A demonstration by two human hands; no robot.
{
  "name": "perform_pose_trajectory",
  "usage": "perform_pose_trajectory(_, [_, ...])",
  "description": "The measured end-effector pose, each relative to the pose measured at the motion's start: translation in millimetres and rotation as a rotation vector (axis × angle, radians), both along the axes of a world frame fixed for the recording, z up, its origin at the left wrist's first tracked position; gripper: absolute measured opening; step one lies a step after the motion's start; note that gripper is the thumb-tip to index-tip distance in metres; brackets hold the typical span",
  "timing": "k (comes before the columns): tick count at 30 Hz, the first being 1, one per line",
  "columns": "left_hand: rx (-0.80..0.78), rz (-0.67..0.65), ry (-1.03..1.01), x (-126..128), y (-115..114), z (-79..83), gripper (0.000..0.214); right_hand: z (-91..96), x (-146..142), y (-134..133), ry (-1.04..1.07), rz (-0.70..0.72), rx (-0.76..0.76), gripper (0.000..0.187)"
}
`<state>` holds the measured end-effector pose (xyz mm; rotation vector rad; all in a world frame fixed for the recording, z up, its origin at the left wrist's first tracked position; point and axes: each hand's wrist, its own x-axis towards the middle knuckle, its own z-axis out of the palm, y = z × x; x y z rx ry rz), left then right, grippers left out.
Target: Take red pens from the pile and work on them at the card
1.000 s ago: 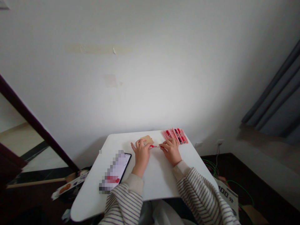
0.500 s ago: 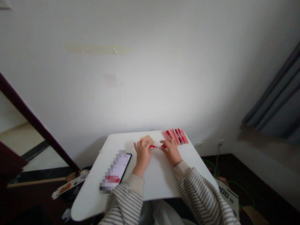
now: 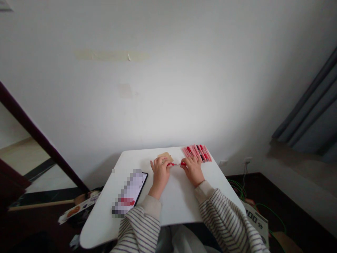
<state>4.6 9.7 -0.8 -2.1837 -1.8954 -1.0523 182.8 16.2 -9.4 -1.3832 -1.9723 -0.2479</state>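
table point(image 3: 173, 207): small and white, so things near the edge could fall off
phone point(image 3: 130, 191): close by the left sleeve; a bump might push it
pen row point(image 3: 197, 153): just past the right hand point(image 3: 193, 171) — easy to knock crooked
red pen point(image 3: 177, 164): low over the table between both hands, pinched by left hand point(image 3: 160, 172) and right fingertips — it may slip

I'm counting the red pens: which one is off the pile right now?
The red pen held between the left hand and right hand; the others lie side by side in the pen pile behind the right hand.
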Motion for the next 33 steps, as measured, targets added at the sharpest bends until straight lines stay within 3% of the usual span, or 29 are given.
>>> perform_pose_trajectory(20, [-0.001, 0.015, -0.043, -0.9, 1.8, 1.4, 0.017, -0.5, 2.6, 0.1, 0.036, 0.030, 0.025, 0.023])
perform_pose_trajectory(26, [-0.013, -0.004, -0.023, 0.4, 3.6, 0.2, 0.019, -0.4, 2.7, 1.5, 0.078, -0.007, 0.048, 0.010])
perform_pose_trajectory(33, [0.018, -0.047, 0.015, -2.4, 2.6, 3.4, 0.020, -3.2, 3.2, 3.3, 0.030, 0.024, 0.048, 0.009])
